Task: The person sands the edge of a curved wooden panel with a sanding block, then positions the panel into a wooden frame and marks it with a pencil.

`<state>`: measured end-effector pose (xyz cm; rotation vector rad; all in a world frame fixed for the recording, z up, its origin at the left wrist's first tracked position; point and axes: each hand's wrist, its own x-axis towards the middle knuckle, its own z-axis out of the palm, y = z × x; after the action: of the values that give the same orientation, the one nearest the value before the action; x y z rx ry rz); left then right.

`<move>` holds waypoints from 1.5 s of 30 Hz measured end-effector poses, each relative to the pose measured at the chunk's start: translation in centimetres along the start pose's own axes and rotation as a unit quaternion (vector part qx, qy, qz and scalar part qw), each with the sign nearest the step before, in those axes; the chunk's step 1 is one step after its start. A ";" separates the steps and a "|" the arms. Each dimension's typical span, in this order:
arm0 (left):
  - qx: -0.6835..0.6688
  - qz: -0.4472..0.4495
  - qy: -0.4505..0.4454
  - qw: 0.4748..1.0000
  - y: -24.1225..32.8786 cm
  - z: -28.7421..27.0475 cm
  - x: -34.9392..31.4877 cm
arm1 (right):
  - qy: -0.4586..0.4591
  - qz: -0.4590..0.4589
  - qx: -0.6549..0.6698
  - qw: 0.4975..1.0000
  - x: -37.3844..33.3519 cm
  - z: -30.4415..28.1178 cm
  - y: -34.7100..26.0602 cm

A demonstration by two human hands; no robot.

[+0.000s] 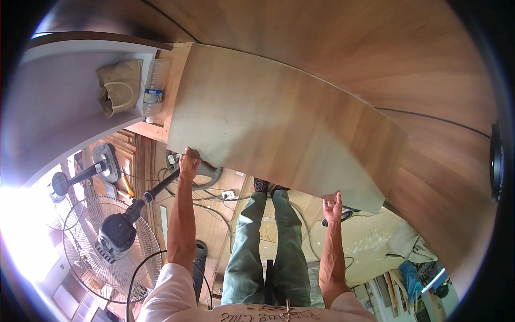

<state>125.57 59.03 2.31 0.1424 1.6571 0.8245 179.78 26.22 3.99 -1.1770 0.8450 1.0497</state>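
fan (pixel 119 236) at lower left of frame, tan bag (pixel 127 80) at upper left, clear bottle (pixel 154 96) just beside it, left hand (pixel 189 163) gripping lower edge of wooden panel (pixel 284 123), panel spans upper centre, right hand (pixel 332 209) touches same edge, its closure cannot be told

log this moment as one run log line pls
left hand: at near edge of panel | right hand: same edge, farther right | fan: left of left hand | bottle: left of panel
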 end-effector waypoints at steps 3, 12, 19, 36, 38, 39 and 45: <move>0.063 -0.021 0.040 0.997 0.8 -0.4 -0.5 | 0.001 -0.015 -0.089 0.996 -0.8 0.4 0.2; 0.169 -0.077 -0.136 0.973 -4.2 -4.3 3.1 | 0.034 0.044 -0.317 0.947 -2.7 -2.4 -3.8; 0.242 -0.135 -0.062 0.959 -1.0 -5.4 5.2 | 0.035 0.003 -0.262 0.964 -1.4 -0.9 -1.5; 0.074 -0.129 -0.267 0.952 2.7 -6.6 4.8 | 0.041 -0.284 -0.179 0.941 -17.4 1.4 3.0; 0.183 -0.098 -0.100 0.973 -2.3 -0.2 1.0 | 0.025 -0.307 -0.208 0.929 -18.3 0.1 0.1; 0.197 -0.082 -0.055 0.975 -2.1 -0.2 0.2 | 0.035 -0.297 -0.205 0.932 -18.9 1.3 0.3; 0.161 -0.033 -0.063 0.984 0.7 -2.8 1.3 | -0.005 -0.225 -0.185 0.956 -12.3 0.9 1.6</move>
<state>122.46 58.98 1.78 0.3548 1.6547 0.4823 174.42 24.80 15.14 -1.5879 0.3433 0.8496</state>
